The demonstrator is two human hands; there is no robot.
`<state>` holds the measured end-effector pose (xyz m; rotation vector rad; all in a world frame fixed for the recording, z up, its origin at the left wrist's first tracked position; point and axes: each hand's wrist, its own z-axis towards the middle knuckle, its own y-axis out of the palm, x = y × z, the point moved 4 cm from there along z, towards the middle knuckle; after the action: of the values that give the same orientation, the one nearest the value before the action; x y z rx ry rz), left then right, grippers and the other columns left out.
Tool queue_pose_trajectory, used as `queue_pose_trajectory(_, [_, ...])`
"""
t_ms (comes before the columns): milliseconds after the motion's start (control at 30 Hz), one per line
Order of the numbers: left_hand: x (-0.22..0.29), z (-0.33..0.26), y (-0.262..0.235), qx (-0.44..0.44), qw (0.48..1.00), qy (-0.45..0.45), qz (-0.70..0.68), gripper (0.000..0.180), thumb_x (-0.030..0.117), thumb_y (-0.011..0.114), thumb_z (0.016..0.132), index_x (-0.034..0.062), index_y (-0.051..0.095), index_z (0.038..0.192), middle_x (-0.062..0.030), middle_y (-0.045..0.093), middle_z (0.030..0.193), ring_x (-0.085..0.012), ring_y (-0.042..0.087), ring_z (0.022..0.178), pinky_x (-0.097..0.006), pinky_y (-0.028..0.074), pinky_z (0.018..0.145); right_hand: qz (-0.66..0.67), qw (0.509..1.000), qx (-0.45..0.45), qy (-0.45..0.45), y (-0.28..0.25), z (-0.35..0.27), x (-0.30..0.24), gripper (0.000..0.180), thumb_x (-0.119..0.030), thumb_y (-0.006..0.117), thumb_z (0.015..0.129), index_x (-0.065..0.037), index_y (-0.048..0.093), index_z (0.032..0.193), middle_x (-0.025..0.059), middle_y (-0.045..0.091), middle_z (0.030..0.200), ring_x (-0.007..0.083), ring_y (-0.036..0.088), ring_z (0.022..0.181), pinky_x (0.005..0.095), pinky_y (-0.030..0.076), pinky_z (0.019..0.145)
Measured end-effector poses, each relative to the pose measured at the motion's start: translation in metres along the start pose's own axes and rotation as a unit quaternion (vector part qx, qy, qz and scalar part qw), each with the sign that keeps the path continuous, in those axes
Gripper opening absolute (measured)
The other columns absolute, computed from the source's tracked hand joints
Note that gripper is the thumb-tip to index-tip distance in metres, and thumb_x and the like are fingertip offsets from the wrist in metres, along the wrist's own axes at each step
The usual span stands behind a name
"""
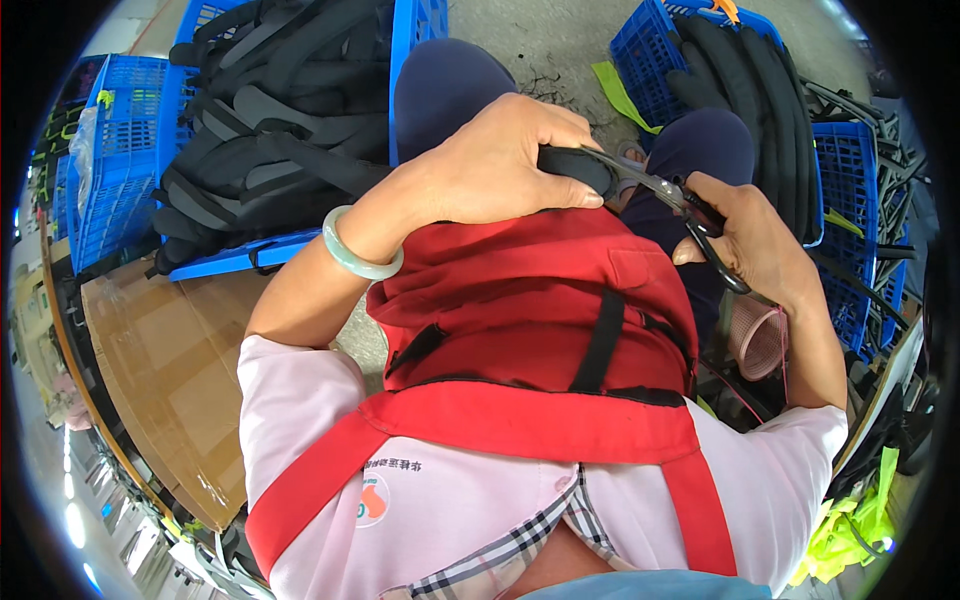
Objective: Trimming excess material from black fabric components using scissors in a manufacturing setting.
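My left hand (495,165) is closed around a black padded strip (580,168), its rounded end sticking out between thumb and fingers above my lap. A green bangle (350,255) circles that wrist. On the right, my right hand (765,240) grips a pair of scissors (662,188) by the black handles. The metal blades point left and reach the end of the strip, right beside my left fingertips. Whether the blades touch the strip or a thread on it, I cannot tell. A red apron (540,290) covers my lap beneath both hands.
At the left stands a blue crate (400,60) heaped with black padded strips (270,130). Another blue crate (640,60) with long black pieces (760,110) is at the far right. A cardboard box (170,370) lies near my left elbow. Dark scraps (550,95) litter the floor.
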<state>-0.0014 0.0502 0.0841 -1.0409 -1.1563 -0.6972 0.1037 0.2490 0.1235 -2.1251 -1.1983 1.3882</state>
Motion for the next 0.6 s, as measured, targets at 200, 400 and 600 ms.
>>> queue_pose_trajectory(200, [-0.003,0.000,0.003,-0.008,0.999,-0.037,0.001,0.023,0.010,0.079,0.076,-0.0037,0.064,0.087,-0.0047,0.056,0.072,-0.0110,0.051,0.067,-0.026,0.043,0.064,-0.040,0.999,-0.001,0.014,-0.011,-0.003,-0.006,0.065,-0.050,0.079,0.068,0.004,0.049,0.090,0.0134,0.035,0.061,0.0259,0.027,0.062,0.0389,0.034,0.054])
queue_pose_trajectory(400, [-0.004,0.000,0.007,-0.021,0.997,-0.074,0.012,0.023,0.008,0.077,0.074,-0.0045,0.064,0.088,-0.0051,0.054,0.070,-0.0099,0.048,0.065,-0.026,0.041,0.060,-0.088,0.994,-0.056,0.024,-0.014,0.000,-0.007,0.066,-0.051,0.078,0.068,0.004,0.049,0.089,0.0167,0.038,0.063,0.0311,0.029,0.062,0.0401,0.034,0.054])
queue_pose_trajectory(600, [0.000,0.002,0.015,-0.042,0.997,-0.062,0.028,0.021,0.007,0.076,0.073,-0.0029,0.065,0.087,-0.0054,0.053,0.070,-0.0116,0.047,0.063,-0.028,0.041,0.059,-0.093,0.994,-0.059,0.023,-0.011,0.001,-0.018,0.063,-0.049,0.078,0.068,0.004,0.050,0.086,0.0178,0.040,0.064,0.0323,0.031,0.060,0.0401,0.034,0.055])
